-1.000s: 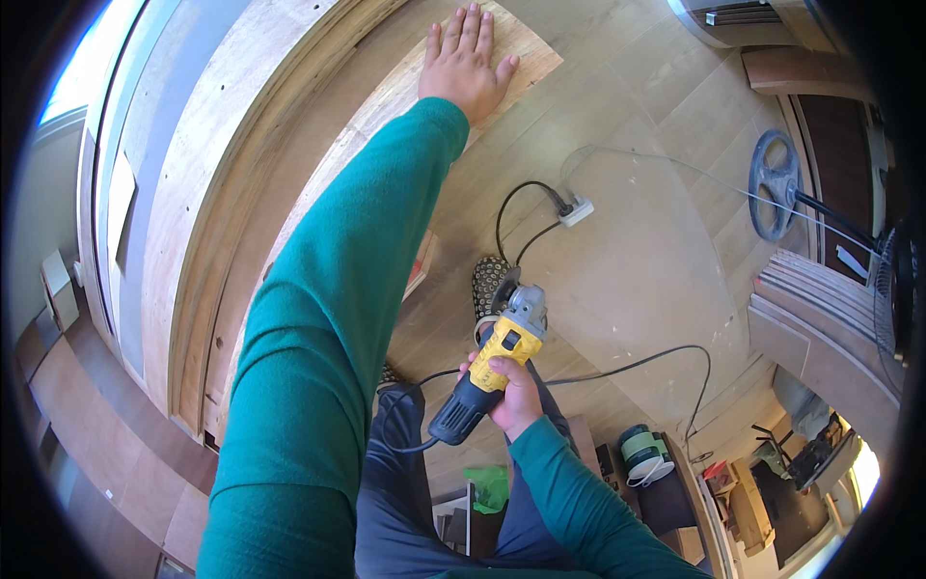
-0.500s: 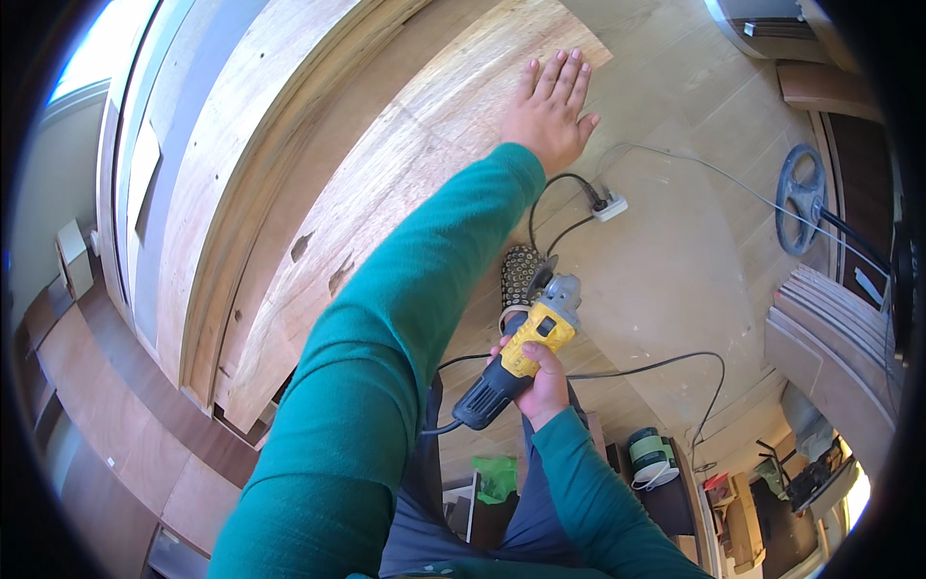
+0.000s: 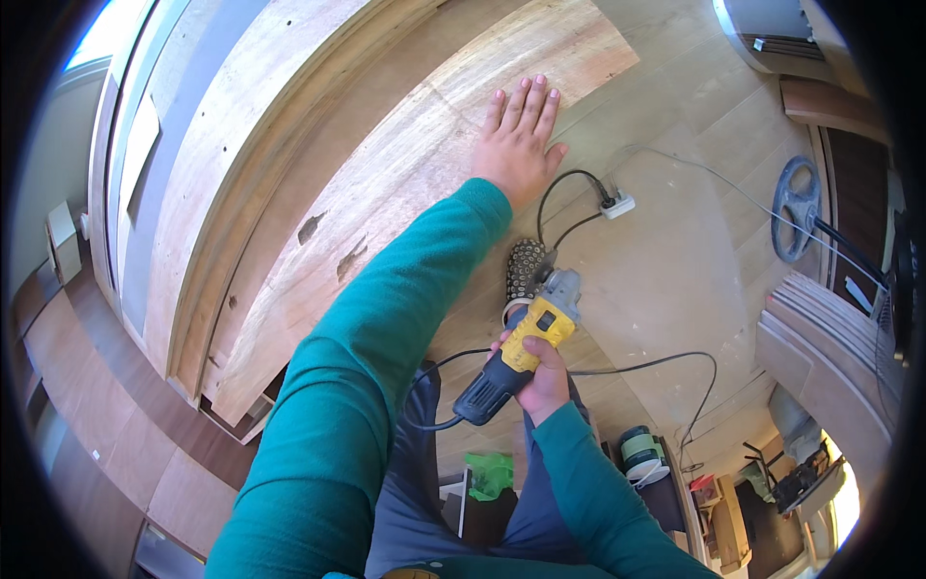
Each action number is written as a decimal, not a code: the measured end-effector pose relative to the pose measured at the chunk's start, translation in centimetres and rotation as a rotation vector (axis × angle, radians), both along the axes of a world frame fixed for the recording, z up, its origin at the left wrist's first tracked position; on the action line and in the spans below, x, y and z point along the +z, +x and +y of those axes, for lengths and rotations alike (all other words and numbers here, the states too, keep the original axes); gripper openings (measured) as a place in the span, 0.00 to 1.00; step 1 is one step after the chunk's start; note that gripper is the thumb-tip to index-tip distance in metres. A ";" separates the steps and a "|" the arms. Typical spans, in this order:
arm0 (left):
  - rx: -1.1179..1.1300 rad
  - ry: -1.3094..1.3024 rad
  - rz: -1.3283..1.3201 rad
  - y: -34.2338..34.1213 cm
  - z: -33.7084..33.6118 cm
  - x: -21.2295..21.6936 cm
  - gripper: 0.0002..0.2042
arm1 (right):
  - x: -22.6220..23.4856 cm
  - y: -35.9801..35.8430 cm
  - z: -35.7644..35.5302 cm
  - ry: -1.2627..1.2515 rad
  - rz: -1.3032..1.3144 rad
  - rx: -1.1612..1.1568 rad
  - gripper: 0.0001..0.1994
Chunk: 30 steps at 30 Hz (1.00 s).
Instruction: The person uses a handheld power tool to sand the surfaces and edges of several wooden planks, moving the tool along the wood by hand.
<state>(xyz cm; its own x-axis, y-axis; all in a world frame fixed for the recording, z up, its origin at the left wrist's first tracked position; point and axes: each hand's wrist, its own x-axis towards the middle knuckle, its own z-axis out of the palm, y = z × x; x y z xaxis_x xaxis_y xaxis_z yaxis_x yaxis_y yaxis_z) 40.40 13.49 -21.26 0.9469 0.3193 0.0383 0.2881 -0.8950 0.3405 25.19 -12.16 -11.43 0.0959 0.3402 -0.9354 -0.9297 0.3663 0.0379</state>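
Gripping one angle grinder [image 3: 536, 333], yellow w/ dk casing: R hand [image 3: 543, 379], fingers and thumb wrapped round the body. Position: over the floor, right of the wood panel, head pointing up and away; disc end overlaps the spotted shoe [image 3: 523, 272] in view (gap, if any, can't be judged from above).

L hand [image 3: 519, 145]: 1, bare, palm down, fingers straight and slightly spread; laid on the near edge of the wood panel [image 3: 386, 183], grasping nothing. Panel: pale, grained, approx. rectangular, 2 dk ragged voids left of the teal sleeve [image 3: 338, 405].

Power: dk cord [image 3: 675, 357], looping from grinder's rear; white socket block [image 3: 619, 206] on floor, dk plug fitted.

Containers, lower R:
- Tub [image 3: 641, 446], 1, round, white w/ green band, pale string alongside; contents n/v.
- Wooden tray [image 3: 730, 521], 1, tan, long, shallow; red item [image 3: 704, 489] just beside, contents unclear.
- Compartment betw. legs, pale upright wall [image 3: 465, 504], dk interior; green plastic [image 3: 492, 475], crumpled, at its top, in or on can't tell.

Far R: stacked boards [image 3: 820, 323], qty unclear; blue-grey wheel-shaped base [image 3: 796, 209], 1, on dk pole.
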 end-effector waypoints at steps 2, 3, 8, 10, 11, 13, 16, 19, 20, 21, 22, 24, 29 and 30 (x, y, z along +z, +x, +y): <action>0.002 0.009 -0.004 0.4 -0.2 0.1 0.35 | 0.2 -0.2 0.2 -0.013 -0.008 -0.003 0.28; 0.004 0.015 -0.005 0.6 -0.2 0.2 0.35 | 0.3 -0.2 0.4 -0.031 -0.023 0.017 0.27; -0.012 -0.036 0.047 0.5 0.7 1.3 0.34 | 0.9 0.1 1.2 -0.105 -0.121 0.082 0.24; -0.018 -0.060 0.045 -1.5 1.5 1.3 0.34 | 1.2 1.1 1.5 -0.182 -0.239 0.157 0.23; -0.018 -0.060 0.045 -3.2 1.8 1.1 0.34 | 1.4 2.3 1.7 -0.224 -0.307 0.191 0.23; -0.006 -0.051 0.090 -7.7 2.9 1.0 0.34 | 1.9 5.0 2.2 -0.303 -0.442 0.230 0.24; 0.016 -0.020 0.246 -15.0 5.8 1.5 0.35 | 2.4 10.0 4.2 -0.381 -0.616 0.345 0.23; -0.069 0.039 0.285 -18.4 7.9 1.8 0.36 | 1.3 15.2 6.7 -0.387 -0.827 0.433 0.23; -0.080 0.029 0.272 -18.6 8.0 2.1 0.37 | 1.1 16.8 7.6 -0.391 -0.888 0.464 0.23; -0.092 0.015 0.255 -18.5 8.1 2.4 0.37 | 1.0 18.2 8.2 -0.414 -0.942 0.510 0.23; -0.105 0.001 0.238 -18.4 8.1 2.6 0.38 | 0.9 19.5 8.7 -0.438 -0.996 0.555 0.22; -0.099 -0.012 0.245 -18.2 8.1 2.7 0.41 | 0.6 21.9 9.5 -0.484 -1.060 0.667 0.23; -0.057 -0.072 0.246 -18.3 8.2 2.5 0.43 | 0.1 25.0 11.1 -0.611 -1.146 0.922 0.24; -0.053 -0.072 0.242 -18.4 8.2 2.4 0.43 | 0.0 25.1 11.3 -0.622 -1.153 0.942 0.24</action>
